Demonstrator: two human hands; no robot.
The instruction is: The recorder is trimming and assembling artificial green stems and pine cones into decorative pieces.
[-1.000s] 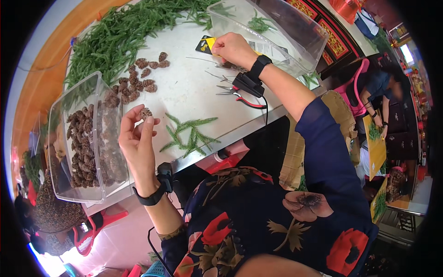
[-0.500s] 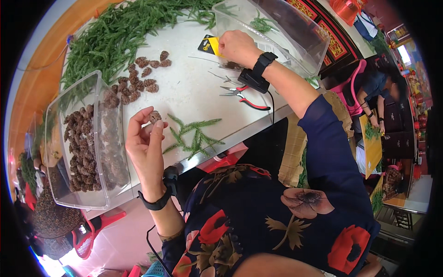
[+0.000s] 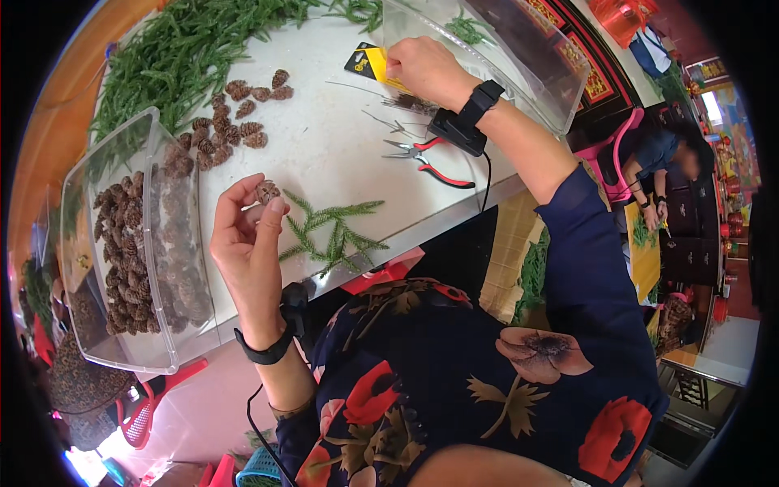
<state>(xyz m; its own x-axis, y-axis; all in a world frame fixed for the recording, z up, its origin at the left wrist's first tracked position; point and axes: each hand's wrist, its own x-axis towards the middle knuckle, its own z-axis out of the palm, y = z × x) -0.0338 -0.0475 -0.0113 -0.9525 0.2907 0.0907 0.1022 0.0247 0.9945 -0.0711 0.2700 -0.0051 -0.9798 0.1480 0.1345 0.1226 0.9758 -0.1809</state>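
My left hand (image 3: 250,243) pinches a small brown pine cone (image 3: 266,191) between thumb and fingers, above the near edge of the table. Just right of it lies a green artificial pine sprig (image 3: 334,230). My right hand (image 3: 430,70) is closed at the far side, beside a black and yellow card (image 3: 367,62); whatever its fingertips hold is hidden. Below that hand is a bundle of thin wires (image 3: 412,103), with a few loose lengths spread to its left. Red-and-black handled pliers (image 3: 420,154) rest with jaws apart nearer the table edge.
A clear plastic bin (image 3: 154,325) full of pine cones stands at the left. Loose pine cones (image 3: 221,134) lie behind it, near a large heap of green sprigs (image 3: 174,65). Another clear bin (image 3: 560,73) sits at the far right. Beyond, a co-worker (image 3: 661,162) handles greenery.
The view has shifted slightly, moving the table items a little to the left. My left hand keeps its hold on the pine cone; my right hand remains closed beside the card.
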